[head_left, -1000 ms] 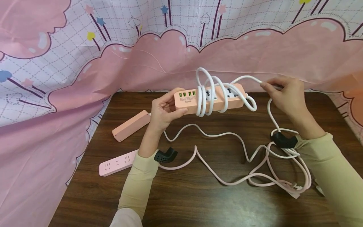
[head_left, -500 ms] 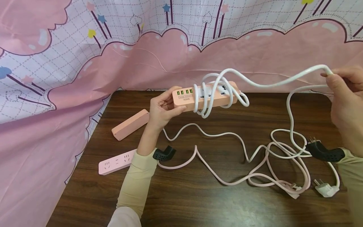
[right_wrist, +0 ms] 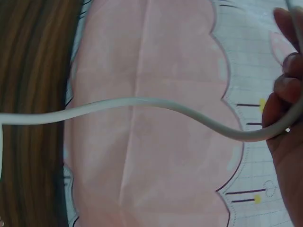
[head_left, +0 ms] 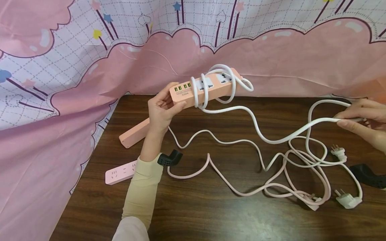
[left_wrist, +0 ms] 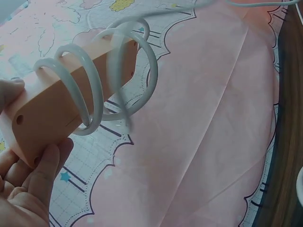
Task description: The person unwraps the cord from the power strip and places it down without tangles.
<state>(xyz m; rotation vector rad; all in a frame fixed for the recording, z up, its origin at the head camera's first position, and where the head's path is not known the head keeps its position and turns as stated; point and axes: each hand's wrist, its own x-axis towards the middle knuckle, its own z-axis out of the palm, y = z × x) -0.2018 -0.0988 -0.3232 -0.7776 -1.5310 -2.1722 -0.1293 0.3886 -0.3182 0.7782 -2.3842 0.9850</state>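
In the head view my left hand (head_left: 163, 107) grips the near end of a peach power strip (head_left: 184, 96), raised above the table and slanting up to the right. Loose turns of its thick white cord (head_left: 272, 142) still circle the strip. From these the cord sags across to the right, where my right hand (head_left: 366, 120) pinches it between thumb and fingers. The left wrist view shows the strip's underside (left_wrist: 47, 109), with fingers and thumb around its end. Seen from the right wrist, a stretch of cord (right_wrist: 142, 101) runs away from the curled fingers.
On the dark wooden table (head_left: 229, 221) lie another peach strip (head_left: 135, 133) and a pink strip (head_left: 120, 173), both partly behind the left arm. Their cords tangle at the right, near a white plug (head_left: 348, 201) and another plug (head_left: 338, 153). Patterned fabric (head_left: 271, 63) hangs behind the table.
My right hand has drawn the cord far right, then lowered; one loop has come off the strip's side and now sags. The left hand has moved the strip left and tilted it upward.
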